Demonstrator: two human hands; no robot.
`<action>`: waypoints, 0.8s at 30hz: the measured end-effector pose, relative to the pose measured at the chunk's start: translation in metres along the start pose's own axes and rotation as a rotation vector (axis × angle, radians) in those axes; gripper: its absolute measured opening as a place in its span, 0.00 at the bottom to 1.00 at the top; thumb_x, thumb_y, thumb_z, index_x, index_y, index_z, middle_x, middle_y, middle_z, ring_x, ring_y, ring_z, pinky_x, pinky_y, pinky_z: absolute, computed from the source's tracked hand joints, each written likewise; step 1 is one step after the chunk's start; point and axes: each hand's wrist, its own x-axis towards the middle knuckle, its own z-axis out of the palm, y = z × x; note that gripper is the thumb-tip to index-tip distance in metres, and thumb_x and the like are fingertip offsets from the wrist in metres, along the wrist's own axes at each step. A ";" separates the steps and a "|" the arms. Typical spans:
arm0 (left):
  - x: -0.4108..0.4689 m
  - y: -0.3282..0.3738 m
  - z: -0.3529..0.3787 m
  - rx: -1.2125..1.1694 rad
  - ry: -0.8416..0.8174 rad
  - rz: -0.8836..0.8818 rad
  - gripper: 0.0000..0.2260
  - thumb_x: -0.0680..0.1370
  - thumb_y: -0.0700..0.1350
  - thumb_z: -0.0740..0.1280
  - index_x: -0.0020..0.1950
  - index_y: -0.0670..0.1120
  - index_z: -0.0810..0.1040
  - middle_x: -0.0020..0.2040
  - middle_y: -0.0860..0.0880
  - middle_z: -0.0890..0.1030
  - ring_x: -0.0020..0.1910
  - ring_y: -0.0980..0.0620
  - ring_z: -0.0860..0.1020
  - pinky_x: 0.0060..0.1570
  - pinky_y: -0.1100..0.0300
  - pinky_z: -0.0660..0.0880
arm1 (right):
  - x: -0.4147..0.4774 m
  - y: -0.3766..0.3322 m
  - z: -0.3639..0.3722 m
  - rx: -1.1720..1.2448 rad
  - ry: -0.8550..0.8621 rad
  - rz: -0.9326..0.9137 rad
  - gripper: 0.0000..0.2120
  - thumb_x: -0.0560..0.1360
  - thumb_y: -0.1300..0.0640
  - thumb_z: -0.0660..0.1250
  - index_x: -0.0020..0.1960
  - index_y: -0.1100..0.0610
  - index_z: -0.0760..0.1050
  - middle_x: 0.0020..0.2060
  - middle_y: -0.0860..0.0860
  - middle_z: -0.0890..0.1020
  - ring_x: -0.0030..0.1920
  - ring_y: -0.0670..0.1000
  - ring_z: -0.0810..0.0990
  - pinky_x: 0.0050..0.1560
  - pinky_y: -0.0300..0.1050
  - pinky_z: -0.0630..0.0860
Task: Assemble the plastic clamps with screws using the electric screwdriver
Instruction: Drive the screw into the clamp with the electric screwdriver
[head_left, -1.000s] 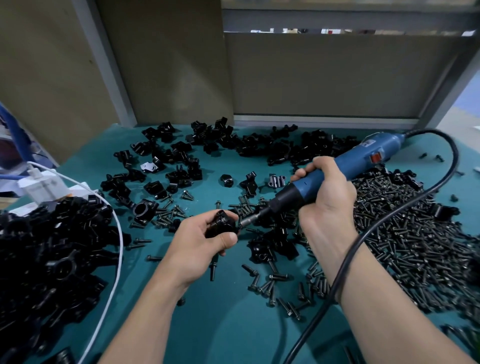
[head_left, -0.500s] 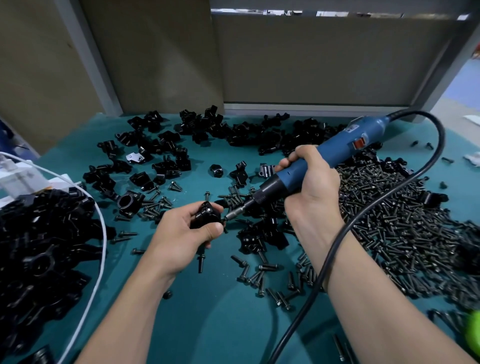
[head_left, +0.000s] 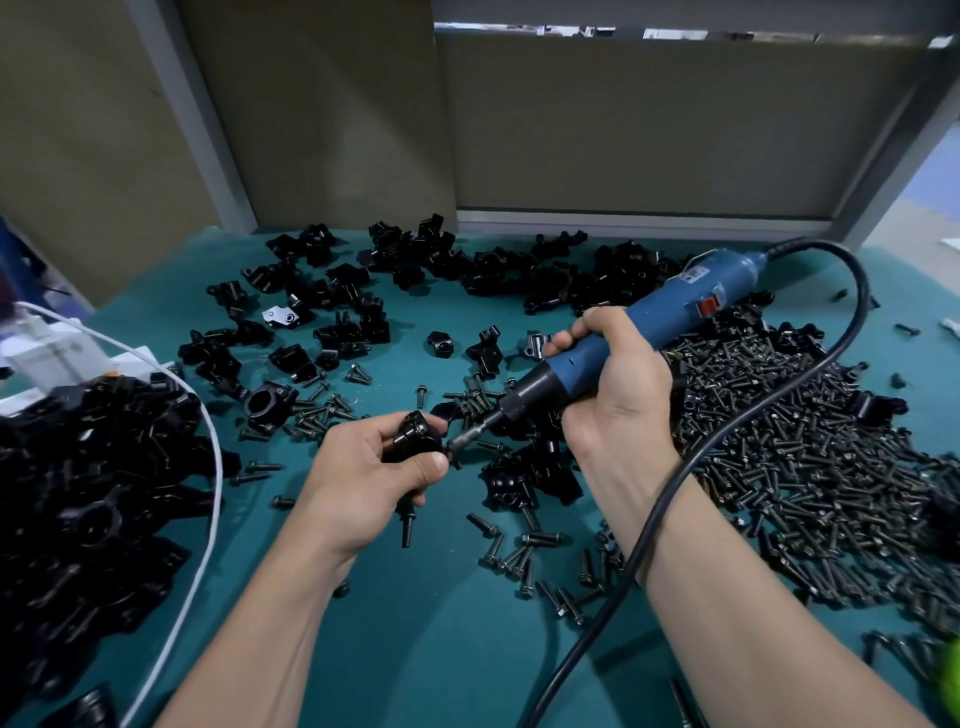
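My left hand (head_left: 371, 480) grips a black plastic clamp (head_left: 414, 436) above the teal table, thumb across its near side. A black screw (head_left: 407, 530) hangs down from the underside of that hand. My right hand (head_left: 613, 395) is wrapped round the blue electric screwdriver (head_left: 644, 322), which slants down to the left. Its metal bit (head_left: 467, 436) touches the right side of the clamp. The screw under the bit is hidden.
A heap of black screws (head_left: 810, 467) covers the right side of the table (head_left: 431, 639). Loose clamps (head_left: 467, 270) spread along the back. A pile of black clamps (head_left: 88, 493) sits at the left, crossed by a white cable (head_left: 208, 457). The screwdriver's black cord (head_left: 675, 499) loops over my right forearm.
Both hands keep the same hold, with the bit against the clamp. The view has shifted slightly, so the hands appear a little lower and further left in frame.
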 end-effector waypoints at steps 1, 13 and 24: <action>-0.001 0.000 0.000 0.003 0.001 -0.002 0.14 0.73 0.32 0.77 0.47 0.52 0.88 0.42 0.49 0.87 0.32 0.54 0.79 0.35 0.61 0.80 | 0.000 0.000 0.000 -0.002 0.000 0.001 0.15 0.72 0.74 0.66 0.53 0.61 0.67 0.30 0.54 0.75 0.27 0.52 0.75 0.34 0.46 0.78; -0.001 0.001 0.005 -0.027 0.006 -0.013 0.13 0.73 0.31 0.77 0.50 0.48 0.88 0.42 0.51 0.87 0.30 0.55 0.79 0.35 0.62 0.79 | 0.001 -0.002 0.001 -0.013 -0.039 -0.024 0.12 0.73 0.73 0.65 0.47 0.59 0.68 0.30 0.54 0.74 0.27 0.52 0.75 0.33 0.46 0.77; -0.007 0.003 0.009 0.026 0.025 0.017 0.16 0.73 0.32 0.77 0.52 0.52 0.87 0.41 0.56 0.87 0.31 0.55 0.82 0.35 0.65 0.79 | 0.002 0.002 -0.002 0.024 -0.007 0.005 0.12 0.73 0.74 0.65 0.48 0.60 0.68 0.30 0.54 0.74 0.27 0.51 0.74 0.35 0.46 0.77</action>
